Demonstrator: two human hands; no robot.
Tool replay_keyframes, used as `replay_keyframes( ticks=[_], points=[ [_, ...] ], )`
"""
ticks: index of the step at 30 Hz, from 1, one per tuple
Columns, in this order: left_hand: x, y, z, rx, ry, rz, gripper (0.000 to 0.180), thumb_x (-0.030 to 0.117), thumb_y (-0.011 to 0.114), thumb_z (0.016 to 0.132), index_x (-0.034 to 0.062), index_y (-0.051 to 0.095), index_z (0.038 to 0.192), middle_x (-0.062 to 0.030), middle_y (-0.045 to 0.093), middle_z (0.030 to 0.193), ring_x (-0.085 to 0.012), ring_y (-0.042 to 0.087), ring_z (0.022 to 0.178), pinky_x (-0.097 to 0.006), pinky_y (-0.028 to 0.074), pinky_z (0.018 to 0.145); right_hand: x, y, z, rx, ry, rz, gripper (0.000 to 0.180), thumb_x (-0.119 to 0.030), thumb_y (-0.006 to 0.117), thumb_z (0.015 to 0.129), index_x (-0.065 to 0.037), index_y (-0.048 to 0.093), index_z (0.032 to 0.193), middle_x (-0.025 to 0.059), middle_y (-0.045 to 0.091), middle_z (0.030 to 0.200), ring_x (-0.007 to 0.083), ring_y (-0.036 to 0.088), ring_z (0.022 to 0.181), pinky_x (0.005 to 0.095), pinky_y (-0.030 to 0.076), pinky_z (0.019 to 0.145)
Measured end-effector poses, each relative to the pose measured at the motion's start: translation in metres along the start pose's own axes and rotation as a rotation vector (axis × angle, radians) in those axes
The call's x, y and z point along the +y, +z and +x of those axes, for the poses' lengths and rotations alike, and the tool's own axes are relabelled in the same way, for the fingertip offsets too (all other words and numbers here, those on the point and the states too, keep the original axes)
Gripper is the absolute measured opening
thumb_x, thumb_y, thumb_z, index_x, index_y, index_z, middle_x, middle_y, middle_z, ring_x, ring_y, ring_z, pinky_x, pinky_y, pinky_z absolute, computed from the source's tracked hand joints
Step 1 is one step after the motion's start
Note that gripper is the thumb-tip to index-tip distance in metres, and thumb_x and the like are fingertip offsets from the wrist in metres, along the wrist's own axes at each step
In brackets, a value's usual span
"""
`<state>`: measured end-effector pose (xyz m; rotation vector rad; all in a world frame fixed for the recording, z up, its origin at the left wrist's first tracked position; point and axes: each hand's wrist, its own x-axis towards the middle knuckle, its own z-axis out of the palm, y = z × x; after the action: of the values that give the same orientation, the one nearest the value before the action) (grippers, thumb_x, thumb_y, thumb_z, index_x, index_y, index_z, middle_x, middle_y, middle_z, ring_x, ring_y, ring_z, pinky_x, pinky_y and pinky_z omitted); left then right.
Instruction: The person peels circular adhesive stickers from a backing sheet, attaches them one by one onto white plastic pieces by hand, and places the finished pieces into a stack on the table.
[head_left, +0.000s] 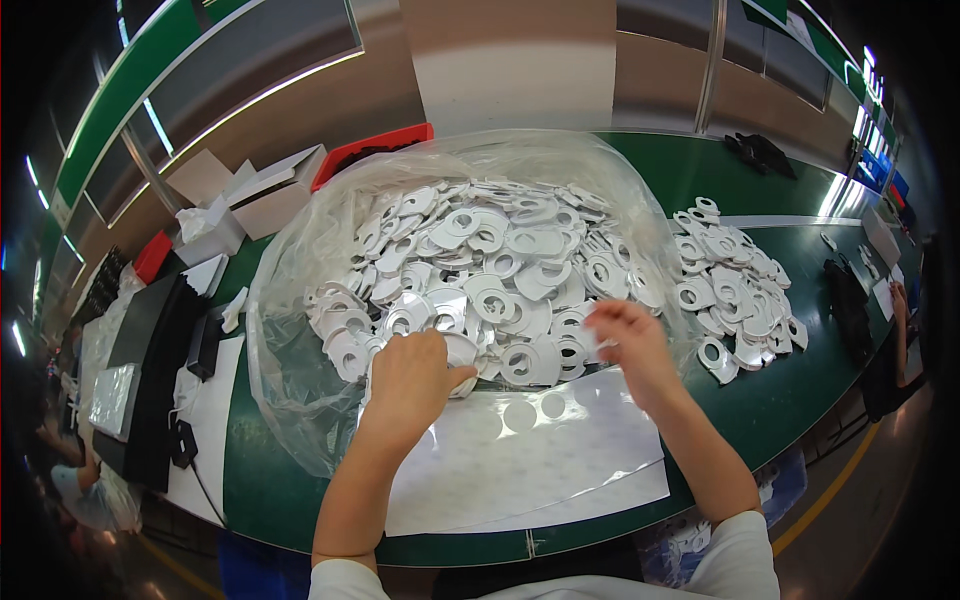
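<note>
A large heap of flat white ring-shaped pieces [525, 240], each with a round hole, lies in a clear plastic bag [285, 300] spread wide on the table. My left hand [408, 380] is closed at the heap's near edge, its thumb against a white piece [459, 350]; its other fingertips are hidden. At the near right side of the heap, my right hand [632, 345] is raised with its fingers bent and apart, and no piece shows between them. Under my forearms lies a glossy white sheet [530, 460] with two round marks near its far edge.
A second pile of white pieces [735, 285] sits on the green table [650, 165] to the right. At the back left are a red bin [375, 150] and white boxes [280, 190]. A black cloth [760, 155] lies at the far right. Another person's arm [900, 330] shows at the right rim.
</note>
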<state>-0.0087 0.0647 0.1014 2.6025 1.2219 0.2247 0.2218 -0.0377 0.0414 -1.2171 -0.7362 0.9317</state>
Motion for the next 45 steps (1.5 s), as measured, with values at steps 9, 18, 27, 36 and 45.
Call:
replay_keyframes(
  ticks=[9,18,27,36,45],
  points=[
    [-0.018,0.040,0.005,0.014,0.040,0.279,0.025,0.020,0.072,0.069,-0.0021,0.063,0.077,-0.0169,0.058,0.091,-0.0325,0.058,0.088,-0.042,0.050,0.073,0.004,0.023,-0.034,-0.741,-0.325,-0.969,0.019,-0.015,0.070,0.076,-0.003,0.066,0.091,0.0098,0.063,0.084,0.0229,0.062,0.080,0.0310,0.050,0.071],
    [0.001,0.013,0.013,0.269,0.211,-0.241,0.012,0.010,0.062,0.074,-0.0010,0.056,0.075,-0.0135,0.057,0.097,-0.0292,0.055,0.090,-0.035,0.046,0.079,0.007,0.032,-0.050,-0.798,-0.235,-1.139,0.035,-0.022,0.073,0.074,-0.004,0.057,0.100,0.0100,0.056,0.099,0.0282,0.053,0.100,0.0374,0.046,0.081],
    [0.037,0.073,0.018,-0.371,-0.135,-2.164,0.036,0.038,0.047,0.092,0.0040,0.053,0.102,-0.0233,0.048,0.129,-0.0367,0.045,0.123,-0.050,0.041,0.100,0.005,0.028,-0.050,-0.812,-0.163,-1.227,0.037,-0.020,0.074,0.073,-0.002,0.053,0.097,0.0115,0.055,0.100,0.0299,0.051,0.103,0.0385,0.045,0.085],
    [0.034,0.120,0.015,-0.318,-0.070,-2.345,0.051,0.050,0.018,0.098,0.0096,0.047,0.108,-0.0197,0.047,0.129,-0.0309,0.053,0.105,-0.037,0.045,0.069,0.005,0.026,-0.052,-0.809,-0.180,-1.179,0.037,-0.020,0.076,0.071,-0.003,0.052,0.093,0.0101,0.054,0.099,0.0269,0.051,0.103,0.0377,0.050,0.077],
    [0.042,0.119,0.015,-0.328,-0.161,-2.159,0.062,0.051,0.014,0.099,0.0040,0.044,0.126,-0.0141,0.052,0.123,-0.0227,0.054,0.098,-0.032,0.045,0.070,0.011,0.028,-0.069,-0.652,-0.500,-1.262,0.027,-0.018,0.074,0.070,-0.005,0.056,0.085,0.0083,0.056,0.090,0.0278,0.052,0.097,0.0361,0.047,0.078]
  ],
)
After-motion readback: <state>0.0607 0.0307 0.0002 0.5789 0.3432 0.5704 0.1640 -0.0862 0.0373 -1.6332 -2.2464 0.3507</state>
